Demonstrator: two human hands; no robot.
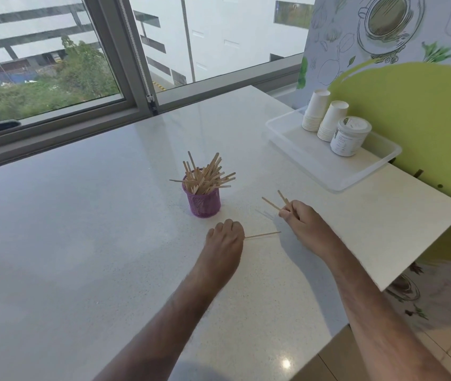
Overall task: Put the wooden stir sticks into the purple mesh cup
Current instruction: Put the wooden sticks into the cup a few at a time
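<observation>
A purple mesh cup, crammed with thin wooden stir sticks, stands on the white speckled worktop. Just nearer, the left hand pinches one flat stick, and the right hand grips two more sticks.

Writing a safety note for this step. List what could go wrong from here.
1. The purple mesh cup is crammed; sticks already lie across its rim, so new ones may knock some out.
2. The right hand holds splayed sticks; one could slip.
3. The left hand might nudge the cup.
</observation>
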